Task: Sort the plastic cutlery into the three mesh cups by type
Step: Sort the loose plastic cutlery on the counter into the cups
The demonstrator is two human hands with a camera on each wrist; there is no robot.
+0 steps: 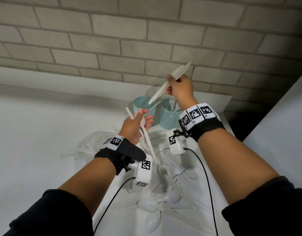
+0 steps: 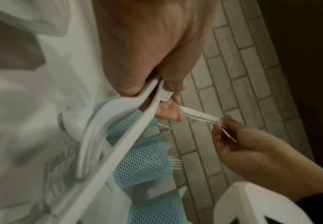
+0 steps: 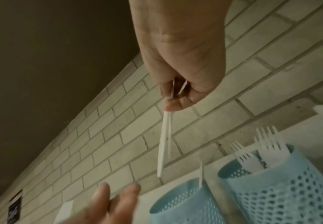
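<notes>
My right hand (image 1: 170, 82) is raised above the cups and pinches two white plastic knives (image 1: 159, 92), tips slanting down toward the left blue mesh cup (image 1: 143, 108). The right wrist view shows these knives (image 3: 163, 144) hanging over that cup (image 3: 185, 201). The neighbouring mesh cup (image 1: 169, 116) holds forks (image 3: 268, 141). My left hand (image 1: 140, 123) is just in front of the cups and grips several cutlery pieces (image 1: 150, 147), among them a spoon (image 2: 76, 125) and a knife (image 2: 118, 151). A third mesh cup (image 2: 157, 209) appears in the left wrist view.
A loose pile of white forks and spoons (image 1: 167, 188) lies on the white table below my wrists. A crumpled clear plastic bag (image 1: 90, 142) lies to the left of it. The brick wall (image 1: 146, 40) stands right behind the cups, and a white panel (image 1: 282, 125) rises at the right.
</notes>
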